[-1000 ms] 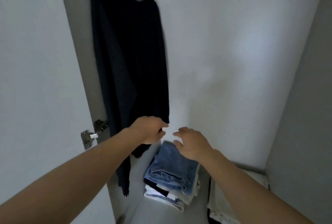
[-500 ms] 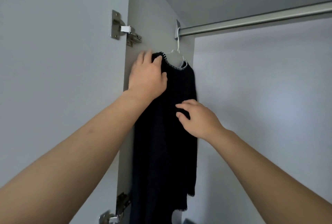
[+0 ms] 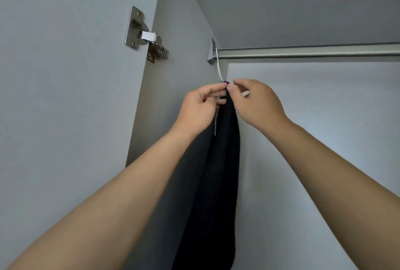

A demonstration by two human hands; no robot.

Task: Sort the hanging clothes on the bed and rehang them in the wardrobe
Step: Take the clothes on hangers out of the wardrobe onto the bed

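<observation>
Black garment [image 3: 218, 172] hanging narrow, white-stitched edge.

Metal hinge [image 3: 145, 35] on open door [image 3: 65, 96], upper left.

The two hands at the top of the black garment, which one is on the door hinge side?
The left hand, pinching the black garment nearest the hinge. The right hand pinches from the other side, under the open stretch of rail.

Both hands pinch the top of the black garment [image 3: 218, 172]: left hand [image 3: 200, 110], right hand [image 3: 256, 104]. Its white hanger hook [image 3: 218, 68] hangs on the metal rail [image 3: 313, 52].
</observation>
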